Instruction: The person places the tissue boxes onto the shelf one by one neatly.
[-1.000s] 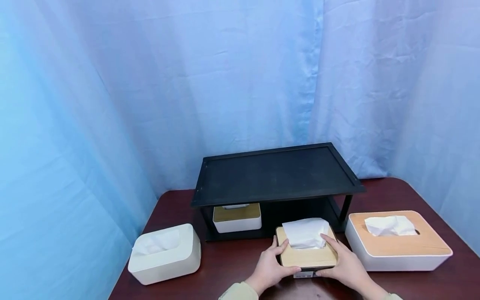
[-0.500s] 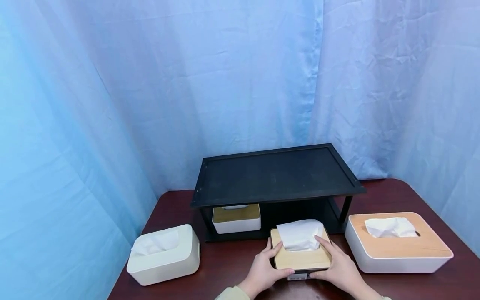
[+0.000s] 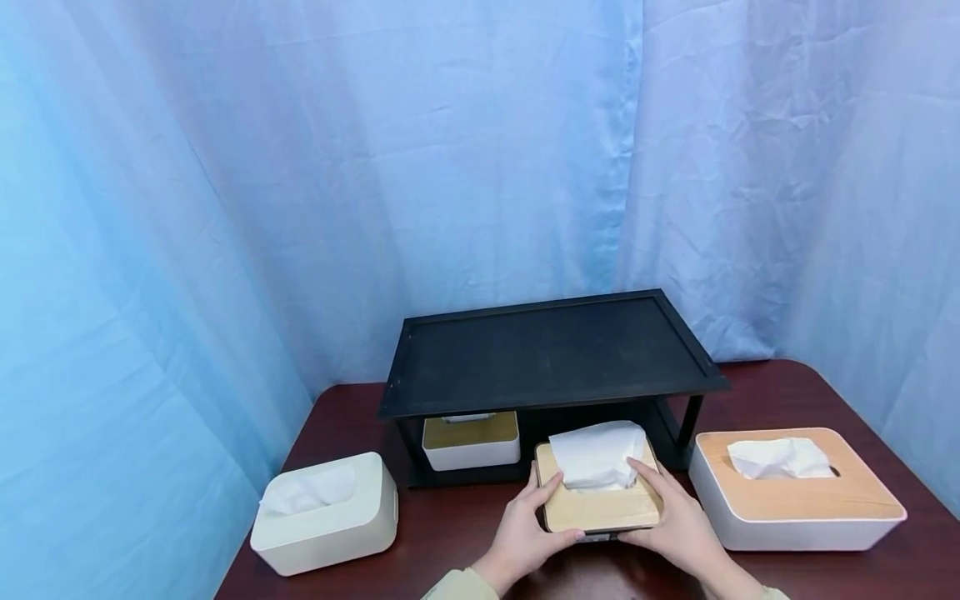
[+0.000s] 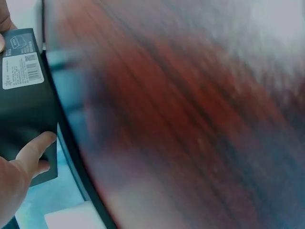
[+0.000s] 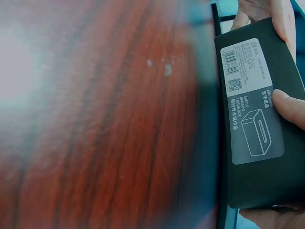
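Both hands hold a tissue box [image 3: 603,508] with a light wooden lid and black sides, just in front of the shelf. A white tissue [image 3: 598,454] sticks up from its slot. My left hand [image 3: 521,525] grips the left end, thumb at the near edge and fingers along the side. At the opposite end, my right hand [image 3: 678,521] grips it, a finger over the lid beside the tissue. A printed label [image 5: 252,102] shows on the black side in the right wrist view, near the right thumb. The left wrist view has the same black box [image 4: 28,114] at its edge.
A black two-level shelf [image 3: 555,354] stands behind, with a white, wood-lidded tissue box [image 3: 472,454] on its lower level at left. An all-white tissue box [image 3: 330,529] is at left, a larger wood-topped one [image 3: 802,533] at right, on the dark red table [image 3: 450,525].
The held tissue box and both hands have shifted left, then slightly up toward the shelf in the head view. The grip looks the same throughout.
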Available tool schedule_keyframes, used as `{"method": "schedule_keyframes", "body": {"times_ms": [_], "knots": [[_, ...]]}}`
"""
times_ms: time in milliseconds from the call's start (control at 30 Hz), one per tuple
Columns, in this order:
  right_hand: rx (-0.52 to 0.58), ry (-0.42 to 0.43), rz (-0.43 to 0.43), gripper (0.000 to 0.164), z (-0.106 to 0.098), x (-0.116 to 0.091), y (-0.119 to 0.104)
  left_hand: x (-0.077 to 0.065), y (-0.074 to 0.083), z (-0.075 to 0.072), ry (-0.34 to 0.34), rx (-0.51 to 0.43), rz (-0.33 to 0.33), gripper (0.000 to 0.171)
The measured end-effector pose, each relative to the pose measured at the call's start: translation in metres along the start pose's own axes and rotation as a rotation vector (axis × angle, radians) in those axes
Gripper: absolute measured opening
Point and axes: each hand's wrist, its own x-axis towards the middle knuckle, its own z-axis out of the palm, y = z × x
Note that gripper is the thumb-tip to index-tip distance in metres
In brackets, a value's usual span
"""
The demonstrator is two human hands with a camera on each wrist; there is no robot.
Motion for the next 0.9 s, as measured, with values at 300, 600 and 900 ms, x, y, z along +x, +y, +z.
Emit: {"method": "schedule_keyframes", "body": {"times_ms": [300, 600, 900], "knots": [[0.037, -0.011, 0.011, 0.100, 0.011, 0.009, 0.010, 0.010, -0.009, 0.002, -0.012, 0.042, -0.023, 0.075], [0.027, -0.065, 0.017, 0.101, 0.009, 0.018, 0.016, 0.020, -0.010, 0.003, -0.005, 0.053, -0.023, 0.072], [0.057, -0.089, 0.002, 0.099, 0.010, 0.027, 0.021, 0.025, -0.012, 0.003, 0.008, 0.049, -0.022, 0.072]]}}
